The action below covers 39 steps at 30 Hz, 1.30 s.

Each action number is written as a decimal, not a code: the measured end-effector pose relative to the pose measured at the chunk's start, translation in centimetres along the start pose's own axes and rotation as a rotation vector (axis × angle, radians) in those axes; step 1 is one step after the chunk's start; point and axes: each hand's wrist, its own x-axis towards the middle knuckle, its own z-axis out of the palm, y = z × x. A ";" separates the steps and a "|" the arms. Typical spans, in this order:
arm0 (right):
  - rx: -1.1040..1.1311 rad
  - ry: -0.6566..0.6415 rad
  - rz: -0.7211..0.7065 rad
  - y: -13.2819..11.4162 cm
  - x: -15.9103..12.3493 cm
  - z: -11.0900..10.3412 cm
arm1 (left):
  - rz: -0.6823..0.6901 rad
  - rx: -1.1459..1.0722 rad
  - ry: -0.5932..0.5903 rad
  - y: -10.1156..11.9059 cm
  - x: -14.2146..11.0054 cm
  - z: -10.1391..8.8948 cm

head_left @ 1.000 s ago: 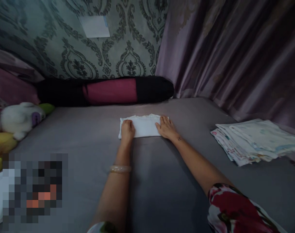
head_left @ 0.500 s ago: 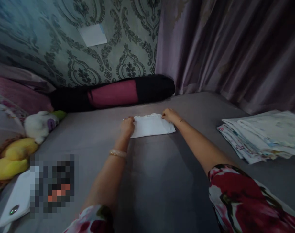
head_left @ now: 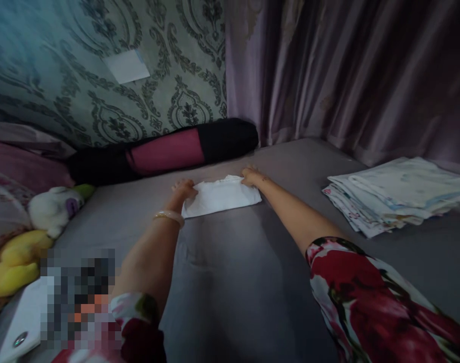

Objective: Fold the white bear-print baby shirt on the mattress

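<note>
A folded white cloth [head_left: 223, 195] lies flat on the grey bed sheet [head_left: 230, 282], its long side running left to right. At its left end rests my left hand [head_left: 184, 188], the fingers spread outward and the thumb over the cloth's edge. My right hand [head_left: 251, 176] touches the far right corner, with its fingers stretched out beyond the cloth and the thumb against it. Neither hand grips the fabric. The cloth's far edge looks slightly ruffled.
To the right sits a stack of folded printed cloths [head_left: 400, 191]. A long black and maroon bolster-like bundle [head_left: 165, 151] lies along the wall. On the left are a white plush toy [head_left: 50, 209], a yellow plush toy [head_left: 20, 257], a white phone-like object [head_left: 27, 317] and a pixelated patch.
Both hands have loosened from the cloth's far edge and spread their fingers, the left one turning outward. The whole view has shifted a little, so the scene sits further left.
</note>
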 end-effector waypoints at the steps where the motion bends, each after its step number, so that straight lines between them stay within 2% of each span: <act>1: 0.007 0.024 -0.015 0.1 -0.5 0.0 | 0.020 0.036 0.021 0.1 -0.6 -0.1; 5: 0.055 0.089 -0.069 0.7 -2.3 -0.3 | 0.114 0.194 0.040 0.6 -2.6 -1.2; 7: 0.088 0.123 -0.099 1.2 -2.9 -1.0 | 0.131 0.203 0.048 0.8 -3.3 -2.1; 12: 0.194 0.212 -0.214 2.1 -4.7 -4.3 | 0.202 0.134 0.133 1.4 -4.9 -5.6; 16: 0.239 0.262 -0.261 2.2 -7.5 -6.6 | 0.235 0.166 0.103 2.1 -7.1 -8.2; 19: 0.222 0.326 -0.303 2.3 -9.9 -6.5 | 0.269 0.218 0.119 2.2 -9.4 -8.9; 22: 0.156 0.359 -0.374 2.8 -12.3 -4.7 | 0.341 0.242 0.140 1.5 -12.2 -8.0; 26: 0.110 0.335 -0.493 3.8 -15.8 -1.4 | 0.392 0.241 0.104 -0.9 -16.2 -5.5; 32: 0.101 0.272 -0.562 4.6 -19.4 2.1 | 0.461 0.125 0.033 -4.5 -21.1 -1.9; 35: 0.110 0.233 -0.589 4.8 -20.2 3.4 | 0.474 0.107 -0.050 -5.4 -22.8 -1.1; 39: 0.101 0.157 -0.599 5.1 -21.1 4.6 | 0.469 0.102 -0.138 -5.9 -23.9 -1.1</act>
